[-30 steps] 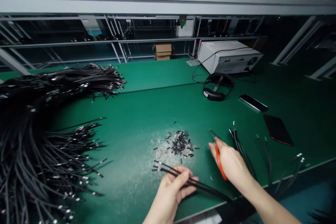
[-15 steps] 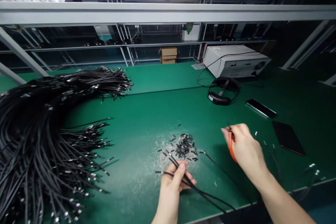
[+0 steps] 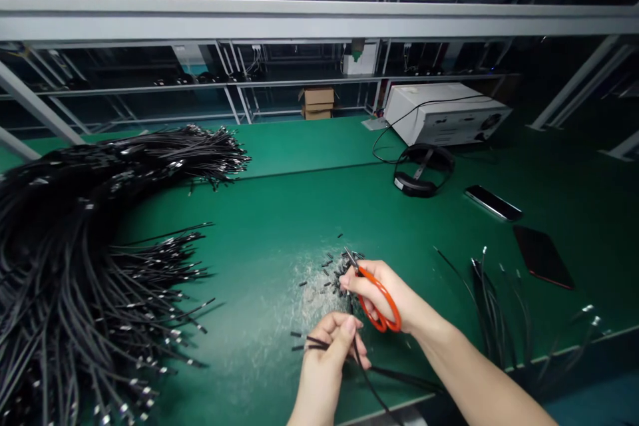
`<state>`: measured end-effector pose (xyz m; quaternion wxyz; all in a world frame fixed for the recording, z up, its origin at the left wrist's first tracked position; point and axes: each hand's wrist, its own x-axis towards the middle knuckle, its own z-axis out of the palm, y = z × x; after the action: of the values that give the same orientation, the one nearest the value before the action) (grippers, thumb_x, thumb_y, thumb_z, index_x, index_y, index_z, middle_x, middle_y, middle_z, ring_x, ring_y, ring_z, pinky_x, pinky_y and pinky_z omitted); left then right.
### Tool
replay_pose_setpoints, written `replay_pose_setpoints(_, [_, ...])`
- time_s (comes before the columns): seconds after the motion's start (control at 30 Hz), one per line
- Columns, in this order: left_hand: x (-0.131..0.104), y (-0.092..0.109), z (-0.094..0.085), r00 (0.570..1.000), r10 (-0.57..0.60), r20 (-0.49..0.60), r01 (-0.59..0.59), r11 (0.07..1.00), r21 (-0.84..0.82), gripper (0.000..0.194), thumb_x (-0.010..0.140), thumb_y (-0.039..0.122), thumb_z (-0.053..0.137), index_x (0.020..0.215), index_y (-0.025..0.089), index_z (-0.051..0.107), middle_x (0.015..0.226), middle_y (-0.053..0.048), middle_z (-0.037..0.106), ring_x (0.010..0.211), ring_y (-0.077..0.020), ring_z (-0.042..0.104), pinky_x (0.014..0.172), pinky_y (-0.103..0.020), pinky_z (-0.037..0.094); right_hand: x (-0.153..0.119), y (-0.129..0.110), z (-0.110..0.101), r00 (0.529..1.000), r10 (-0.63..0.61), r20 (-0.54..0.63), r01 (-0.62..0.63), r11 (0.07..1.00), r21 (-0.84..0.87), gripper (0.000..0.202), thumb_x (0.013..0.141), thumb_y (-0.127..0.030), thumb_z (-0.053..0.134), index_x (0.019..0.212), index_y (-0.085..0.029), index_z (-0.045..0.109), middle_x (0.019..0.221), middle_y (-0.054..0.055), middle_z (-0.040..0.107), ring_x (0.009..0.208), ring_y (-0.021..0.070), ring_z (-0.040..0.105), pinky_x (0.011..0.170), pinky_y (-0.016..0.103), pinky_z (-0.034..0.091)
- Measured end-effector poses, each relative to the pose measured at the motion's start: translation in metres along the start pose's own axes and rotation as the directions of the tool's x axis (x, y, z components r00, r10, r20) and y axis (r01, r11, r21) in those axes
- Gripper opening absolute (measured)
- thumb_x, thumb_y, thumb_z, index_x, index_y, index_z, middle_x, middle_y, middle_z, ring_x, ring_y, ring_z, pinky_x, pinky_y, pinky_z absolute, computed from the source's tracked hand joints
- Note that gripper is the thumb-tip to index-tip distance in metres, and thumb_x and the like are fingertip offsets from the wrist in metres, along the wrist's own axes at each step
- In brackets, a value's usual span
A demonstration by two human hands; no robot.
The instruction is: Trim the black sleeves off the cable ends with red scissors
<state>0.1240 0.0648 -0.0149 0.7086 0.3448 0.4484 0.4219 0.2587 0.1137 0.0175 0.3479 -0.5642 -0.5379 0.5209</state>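
Observation:
Several thin black cables [image 3: 368, 383] run from the table's front edge into my left hand [image 3: 332, 346], whose thumb and fingers pinch them. Short dark cable ends poke out to its left. My right hand [image 3: 379, 293] holds orange-handled scissors [image 3: 380, 287], their metal tips pointing up and left over a pile of short black pieces [image 3: 329, 273]. Its fingertips are close above my left hand, at the upper end of one cable. The hand partly hides the pile.
A large bundle of black cables [image 3: 74, 246] covers the left side. More cables [image 3: 486, 299] lie at the right front. Behind them are a phone [image 3: 493, 203], a dark flat device [image 3: 543, 256], a black headset [image 3: 424, 170] and a white box [image 3: 444, 116].
My right hand with the scissors has moved left, from beside the pile to just above my left hand. Cables at the right front, formerly behind that hand, now show. The view has shifted slightly.

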Motion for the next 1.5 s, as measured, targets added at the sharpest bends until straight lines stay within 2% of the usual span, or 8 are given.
replay_pose_setpoints(0.23, [0.005, -0.013, -0.006, 0.996, -0.026, -0.081, 0.024, 0.999, -0.028, 0.030, 0.066, 0.044, 0.069, 0.067, 0.014, 0.061, 0.047, 0.000, 0.063, 0.037, -0.0121, 0.057, 0.041, -0.021, 0.044, 0.026, 0.032, 0.007, 0.942, -0.058, -0.330, 0.001, 0.985, -0.171, 0.042, 0.073, -0.057, 0.055, 0.059, -0.019, 0.047, 0.058, -0.001, 0.046, 0.050, 0.0122, 0.048, 0.045, 0.022, 0.038])
replay_pose_setpoints(0.47, [0.006, -0.007, -0.006, 0.998, 0.018, -0.053, -0.018, 1.000, 0.006, 0.030, 0.069, 0.043, 0.067, 0.069, 0.014, 0.061, 0.048, 0.000, 0.063, 0.037, -0.0119, 0.057, 0.042, -0.022, 0.044, -0.008, 0.018, 0.014, 1.000, -0.021, -0.010, 0.020, 0.995, -0.100, 0.036, 0.086, -0.053, 0.040, 0.080, -0.019, 0.052, 0.048, -0.006, 0.043, 0.036, 0.0097, 0.042, 0.035, 0.019, 0.033])
replay_pose_setpoints(0.57, [0.003, -0.003, -0.003, 0.997, 0.031, -0.067, -0.028, 0.999, 0.038, 0.027, 0.071, 0.040, 0.066, 0.069, 0.014, 0.061, 0.049, -0.001, 0.063, 0.038, -0.0122, 0.058, 0.043, -0.022, 0.045, -0.014, 0.013, 0.015, 0.983, -0.176, -0.052, 0.158, 0.956, -0.249, 0.031, 0.089, -0.044, 0.041, 0.075, -0.018, 0.051, 0.059, -0.003, 0.049, 0.048, 0.0101, 0.049, 0.045, 0.019, 0.037])
replay_pose_setpoints(0.77, [-0.003, 0.002, 0.003, 0.995, -0.006, -0.102, 0.014, 0.997, 0.076, 0.025, 0.069, 0.037, 0.068, 0.063, 0.013, 0.062, 0.047, -0.002, 0.064, 0.038, -0.0124, 0.058, 0.043, -0.022, 0.045, -0.022, 0.017, 0.012, 0.873, -0.483, 0.075, 0.330, 0.468, -0.820, 0.017, 0.089, -0.022, 0.040, 0.076, -0.019, 0.051, 0.081, 0.003, 0.053, 0.063, 0.0129, 0.052, 0.052, 0.023, 0.034])
replay_pose_setpoints(0.9, [-0.003, 0.000, 0.004, 0.993, -0.024, -0.117, 0.028, 0.999, 0.036, 0.028, 0.067, 0.039, 0.069, 0.057, 0.014, 0.060, 0.044, -0.001, 0.063, 0.034, -0.0111, 0.055, 0.040, -0.020, 0.042, -0.026, 0.024, -0.001, 0.717, -0.588, 0.375, 0.541, 0.130, -0.831, 0.014, 0.088, -0.018, 0.042, 0.082, -0.017, 0.054, 0.084, 0.005, 0.057, 0.071, 0.0166, 0.052, 0.057, 0.025, 0.038])
replay_pose_setpoints(0.97, [-0.002, 0.000, 0.004, 0.993, -0.025, -0.116, 0.027, 1.000, 0.009, 0.026, 0.066, 0.038, 0.070, 0.063, 0.014, 0.062, 0.044, 0.000, 0.062, 0.034, -0.0111, 0.055, 0.039, -0.020, 0.042, -0.027, 0.028, -0.009, 0.644, -0.631, 0.433, 0.630, 0.116, -0.768, 0.017, 0.091, -0.016, 0.038, 0.088, -0.016, 0.055, 0.089, 0.006, 0.058, 0.074, 0.0160, 0.053, 0.062, 0.025, 0.041])
replay_pose_setpoints(1.13, [0.002, 0.004, 0.003, 0.989, -0.041, -0.143, 0.039, 0.999, -0.017, 0.043, 0.065, 0.038, 0.071, 0.097, 0.011, 0.063, 0.044, 0.001, 0.062, 0.033, -0.0126, 0.055, 0.039, -0.022, 0.044, -0.031, 0.032, -0.022, 0.830, -0.544, 0.122, 0.438, 0.500, -0.748, 0.013, 0.092, -0.027, 0.040, 0.090, -0.018, 0.050, 0.091, 0.006, 0.053, 0.073, 0.0132, 0.055, 0.062, 0.023, 0.045])
replay_pose_setpoints(1.5, [-0.001, 0.007, 0.011, 0.991, -0.051, -0.122, 0.050, 0.999, -0.014, 0.034, 0.068, 0.034, 0.070, 0.089, 0.009, 0.063, 0.044, 0.000, 0.062, 0.033, -0.0108, 0.054, 0.038, -0.019, 0.042, -0.036, 0.033, -0.013, 0.892, -0.415, 0.180, 0.308, 0.267, -0.913, 0.004, 0.084, -0.022, 0.053, 0.081, -0.019, 0.050, 0.083, 0.003, 0.052, 0.073, 0.0174, 0.052, 0.061, 0.028, 0.041])
